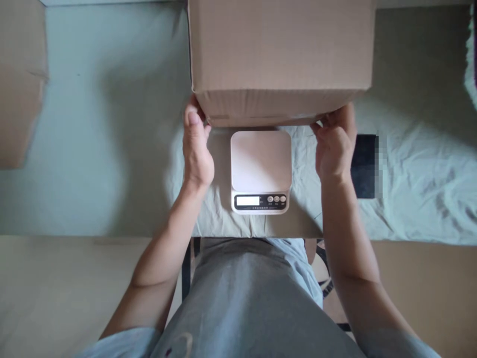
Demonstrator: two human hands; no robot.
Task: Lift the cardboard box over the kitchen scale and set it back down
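A large brown cardboard box (281,44) fills the top middle of the head view, and its upper end runs out of frame. My left hand (196,144) grips its lower left corner, with some fingers hidden behind and under it. At the lower right corner my right hand (336,141) is curled round the bottom edge, its fingertips partly out of sight. Between my wrists, just nearer than the box, a white digital kitchen scale (261,161) lies on the cloth. Its small display looks pale, with no readable digits, and round buttons sit beside it.
A pale green cloth (78,199) covers the table, wrinkled on the right. Another piece of cardboard (20,84) stands at the far left. A dark flat object (363,166), partly blurred out, lies right of my right wrist. The table's front edge runs before my body.
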